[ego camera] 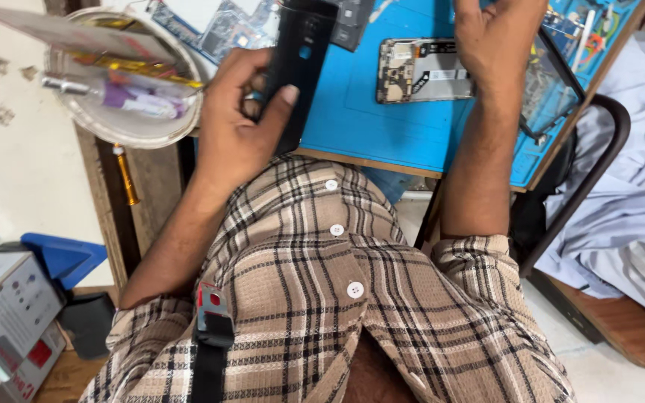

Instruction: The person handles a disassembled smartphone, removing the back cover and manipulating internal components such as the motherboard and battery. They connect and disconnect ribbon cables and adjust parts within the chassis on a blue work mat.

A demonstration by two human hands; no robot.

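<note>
My left hand (pixel 237 123) grips a black phone back cover (pixel 298 63), thumb across its lower face, over the near edge of a blue work mat (pixel 382 127). My right hand (pixel 498 41) hovers over the mat's right side, back of the hand toward me, fingers cut off by the top of the frame. Just left of that hand an opened phone body (pixel 423 71) lies on the mat with its circuit board showing. Whether the right hand holds anything is hidden.
A round white tray (pixel 125 123) with tubes, a metal tool and foil strips sits at the left. Circuit boards (pixel 222 30) lie at the mat's far edge, tweezers and tools (pixel 587 33) at the far right. Cardboard boxes (pixel 9 306) stand on the floor left, grey cloth (pixel 628 201) right.
</note>
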